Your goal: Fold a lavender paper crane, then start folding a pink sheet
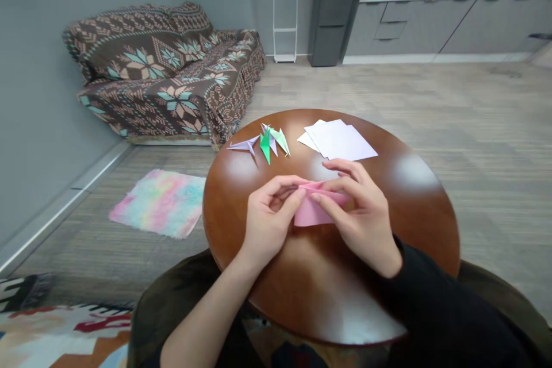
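Note:
A pink sheet of origami paper, partly folded, is held up over the table between my two hands. My left hand pinches its upper left corner between thumb and fingers. On the other side, my right hand grips the paper's right part with the thumb in front and a finger behind, the other fingers raised. Beyond my left hand lie several folded paper cranes, among them a green crane and a purple crane. A stack of square paper rests past my right hand.
The round brown table stands close in front of my legs. A sofa with a patterned cover is at the back left, near a fluffy pastel mat. Grey kitchen cabinets and a refrigerator line the far wall.

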The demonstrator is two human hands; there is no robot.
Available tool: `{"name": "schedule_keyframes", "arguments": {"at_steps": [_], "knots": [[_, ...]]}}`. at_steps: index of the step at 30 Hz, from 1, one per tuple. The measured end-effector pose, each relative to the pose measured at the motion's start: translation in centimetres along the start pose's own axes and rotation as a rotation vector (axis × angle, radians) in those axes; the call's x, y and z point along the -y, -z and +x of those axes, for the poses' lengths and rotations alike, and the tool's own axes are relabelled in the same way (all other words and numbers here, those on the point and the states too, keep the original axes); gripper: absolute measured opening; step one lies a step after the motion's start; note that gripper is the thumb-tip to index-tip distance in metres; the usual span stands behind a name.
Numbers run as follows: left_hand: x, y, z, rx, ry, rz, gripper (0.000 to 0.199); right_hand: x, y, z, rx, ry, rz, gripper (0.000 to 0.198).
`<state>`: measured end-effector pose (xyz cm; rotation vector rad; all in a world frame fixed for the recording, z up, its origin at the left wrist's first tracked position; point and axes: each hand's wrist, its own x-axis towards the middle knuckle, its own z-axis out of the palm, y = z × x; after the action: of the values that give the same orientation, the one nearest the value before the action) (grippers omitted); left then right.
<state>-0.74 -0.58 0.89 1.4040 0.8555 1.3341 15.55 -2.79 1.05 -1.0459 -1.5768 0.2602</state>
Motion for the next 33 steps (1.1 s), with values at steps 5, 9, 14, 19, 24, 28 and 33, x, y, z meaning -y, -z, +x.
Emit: {"name": "schedule_keyframes", "arguments": {"at_steps": [5, 9, 14, 19, 24, 28, 33], "knots": [[1.0, 0.5, 0.0, -0.027, 0.059, -0.139, 0.016, 0.4, 0.1, 0.0, 0.009, -0.2, 0.193, 0.009], [0.8, 0.4, 0.1, -0.016, 0.088, -0.097, 0.016, 0.4, 0.0, -0.4, -0.05, -0.245, 0.182, 0.013], [0.2, 0.2, 0.1, -0.031, 0.094, 0.003, 0.015, 0.0, -0.2, -0.5, -0.15, -0.299, 0.245, 0.035], [0.5, 0.5, 0.0, -0.076, 0.048, 0.001, 0.013, 0.1, 0.1, -0.2, -0.102, -0.358, 0.259, 0.007], [0.7, 0.8, 0.0, -0.05, 0.07, -0.017, 0.011, 0.2, 0.3, -0.3, -0.099, -0.379, 0.264, 0.004], [0.7, 1.0, 0.0, -0.029, 0.081, 0.003, 0.012, 0.0, 0.4, -0.4, -0.105, -0.372, 0.242, 0.002], [0.8, 1.1, 0.0, -0.031, 0.057, 0.016, 0.013, 0.0, 0.5, -0.4, -0.108, -0.354, 0.217, 0.004]]}}
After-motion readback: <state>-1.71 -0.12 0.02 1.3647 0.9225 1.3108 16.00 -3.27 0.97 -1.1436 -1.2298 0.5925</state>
